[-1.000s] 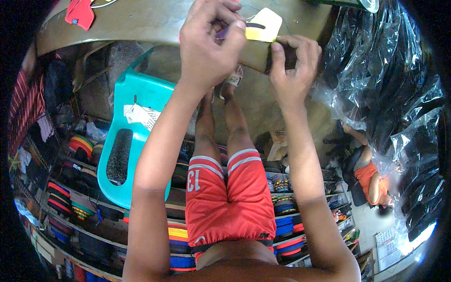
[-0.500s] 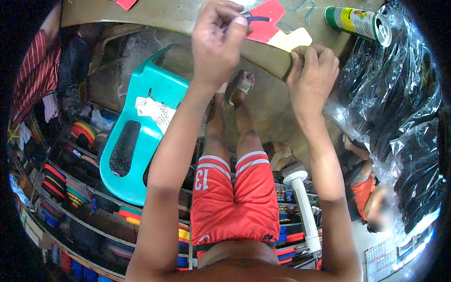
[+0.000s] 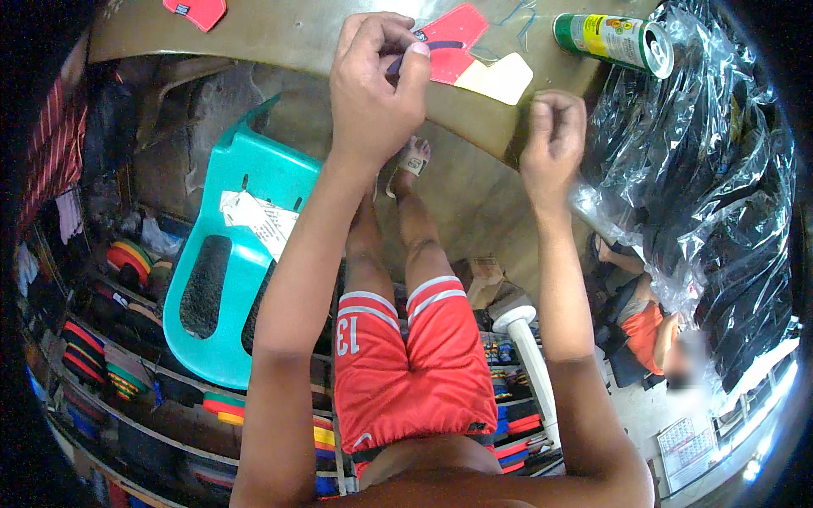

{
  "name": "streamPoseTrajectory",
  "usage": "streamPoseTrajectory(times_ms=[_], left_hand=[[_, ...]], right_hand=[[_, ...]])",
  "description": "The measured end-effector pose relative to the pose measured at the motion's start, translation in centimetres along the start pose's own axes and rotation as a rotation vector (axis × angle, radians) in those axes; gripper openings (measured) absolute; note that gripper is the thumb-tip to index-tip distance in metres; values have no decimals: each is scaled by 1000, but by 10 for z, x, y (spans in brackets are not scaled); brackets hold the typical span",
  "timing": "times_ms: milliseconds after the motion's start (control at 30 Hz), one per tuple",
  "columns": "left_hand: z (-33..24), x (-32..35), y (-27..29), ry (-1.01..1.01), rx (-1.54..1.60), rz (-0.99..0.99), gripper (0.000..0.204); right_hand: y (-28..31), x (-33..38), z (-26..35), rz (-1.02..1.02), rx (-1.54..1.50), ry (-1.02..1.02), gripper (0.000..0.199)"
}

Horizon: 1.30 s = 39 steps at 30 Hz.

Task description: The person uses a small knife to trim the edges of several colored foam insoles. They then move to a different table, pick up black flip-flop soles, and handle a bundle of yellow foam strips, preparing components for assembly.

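My left hand (image 3: 373, 89) is curled over the edge of an olive-brown table (image 3: 279, 34), its thumb and fingers pinched on a small dark purple strip that lies against a red fabric piece (image 3: 461, 51). A cream fabric piece (image 3: 501, 80) lies just right of the red one. My right hand (image 3: 555, 135) hovers at the table's front edge with its fingers closed; nothing shows in it. A second red piece (image 3: 195, 12) lies at the table's far left.
A green drink can (image 3: 614, 38) lies on its side at the table's right. Clear plastic bags of dark goods (image 3: 720, 169) hang on the right. A turquoise plastic chair (image 3: 229, 271) stands below left. Shelves of striped caps (image 3: 118, 372) lie low. A seated person (image 3: 652, 330) is lower right.
The view has tilted, so the table and can show more. My right hand has come off the table edge and closed. My left hand stays pinched at the red piece.
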State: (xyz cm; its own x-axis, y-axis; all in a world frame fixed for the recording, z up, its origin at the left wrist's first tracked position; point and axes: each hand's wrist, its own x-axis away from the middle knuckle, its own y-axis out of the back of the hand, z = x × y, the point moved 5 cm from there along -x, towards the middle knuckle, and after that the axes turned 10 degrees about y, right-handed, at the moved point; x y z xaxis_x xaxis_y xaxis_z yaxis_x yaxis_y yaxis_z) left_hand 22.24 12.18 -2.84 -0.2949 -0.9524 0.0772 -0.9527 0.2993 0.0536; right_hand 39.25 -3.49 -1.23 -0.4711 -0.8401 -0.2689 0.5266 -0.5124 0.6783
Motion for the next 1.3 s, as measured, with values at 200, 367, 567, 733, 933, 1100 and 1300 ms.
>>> streamPoseTrajectory(times_ms=[200,367,567,733,933,1100,1300], left_hand=[[-22,18,-12,-268,-305,108,9],[-23,32,-39,-312,-295,238,13],[-13,32,-46,-354,-380,289,14],[-15,33,-47,-396,-463,298,13],[-17,29,-45,-364,-427,275,14],[-26,31,-46,-340,-461,345,13],[-24,26,-46,-334,-332,297,16]], right_hand=[[-5,1,15,30,189,177,20],[-5,2,12,15,153,162,19],[-4,4,7,-9,100,155,18],[-4,4,5,-16,90,157,18],[-4,3,6,-20,95,146,18],[-5,4,5,-30,79,140,18],[-4,2,6,-38,132,199,17]])
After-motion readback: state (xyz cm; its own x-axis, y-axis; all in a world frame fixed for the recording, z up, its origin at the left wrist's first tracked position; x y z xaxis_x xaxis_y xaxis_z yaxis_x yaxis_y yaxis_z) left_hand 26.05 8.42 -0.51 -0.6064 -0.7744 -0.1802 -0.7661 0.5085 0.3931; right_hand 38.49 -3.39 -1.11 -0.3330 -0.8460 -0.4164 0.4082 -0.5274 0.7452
